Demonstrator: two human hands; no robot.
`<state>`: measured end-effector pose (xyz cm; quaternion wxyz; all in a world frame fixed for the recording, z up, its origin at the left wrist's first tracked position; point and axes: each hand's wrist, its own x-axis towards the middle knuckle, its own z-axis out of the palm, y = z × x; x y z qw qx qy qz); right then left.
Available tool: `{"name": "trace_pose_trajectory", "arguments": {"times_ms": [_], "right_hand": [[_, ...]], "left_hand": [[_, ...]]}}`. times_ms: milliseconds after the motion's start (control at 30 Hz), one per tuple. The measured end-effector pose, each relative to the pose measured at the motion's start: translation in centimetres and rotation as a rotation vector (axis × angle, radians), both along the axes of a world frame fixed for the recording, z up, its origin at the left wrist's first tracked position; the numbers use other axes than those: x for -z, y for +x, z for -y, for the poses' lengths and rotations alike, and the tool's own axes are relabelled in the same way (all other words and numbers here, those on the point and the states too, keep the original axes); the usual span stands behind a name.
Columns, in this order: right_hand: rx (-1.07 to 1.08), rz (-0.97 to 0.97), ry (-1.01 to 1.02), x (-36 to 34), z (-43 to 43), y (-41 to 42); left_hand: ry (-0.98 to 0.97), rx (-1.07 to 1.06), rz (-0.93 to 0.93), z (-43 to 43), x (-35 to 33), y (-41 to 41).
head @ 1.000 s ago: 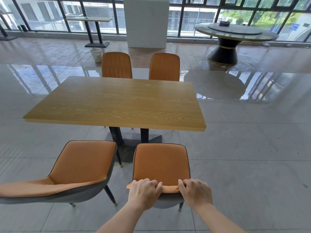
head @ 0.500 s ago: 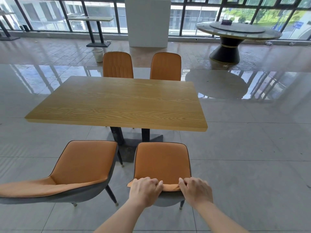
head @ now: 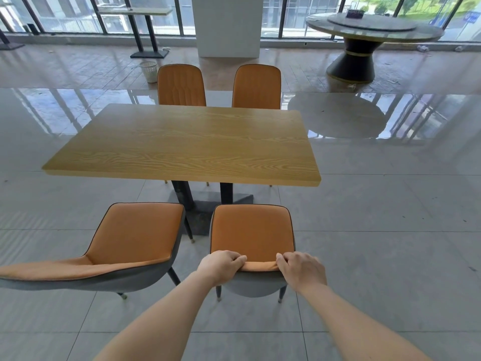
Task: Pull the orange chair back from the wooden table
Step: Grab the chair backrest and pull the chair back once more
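Both hands held the top of the chair's back. Left hand [head: 221, 267] and right hand [head: 302, 270] were curled tight over the soft orange edge, one at each end of it.

That orange chair [head: 252, 234] stood on the floor just in front of the wooden table [head: 187, 144], with its seat already clear of the table's near edge. It looked light enough for two hands to drag. The padded top looked squashy, so it was a good place to hold, and the hard grey shell under it looked stiff. Its thin legs would probably slide easily on the shiny floor [head: 390, 230], maybe too fast.

A second chair [head: 125, 243] stood just beside it on the left, turned a bit sideways, so bumping it was a risk. Two more chairs [head: 181, 86] waited across the table. Far back sat a small white bin [head: 149, 71]; I could not tell what was inside.
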<state>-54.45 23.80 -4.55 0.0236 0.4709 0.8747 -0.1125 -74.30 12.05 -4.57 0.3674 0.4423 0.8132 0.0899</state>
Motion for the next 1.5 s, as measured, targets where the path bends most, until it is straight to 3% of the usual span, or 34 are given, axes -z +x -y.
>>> {"name": "trace_pose_trajectory", "arguments": {"times_ms": [400, 1067, 1500], "right_hand": [[-0.022, 0.02, 0.098, 1.2, -0.8, -0.3], [-0.016, -0.013, 0.092, 1.7, -2.0, -1.2], [-0.015, -0.01, 0.083, 1.4, -1.9, -0.8]], "left_hand": [[0.087, 0.069, -0.111, -0.2, 0.0, 0.0], [0.032, 0.064, -0.058, -1.4, 0.0, -0.9], [0.069, 0.035, -0.192, -1.0, -0.2, 0.2]]}}
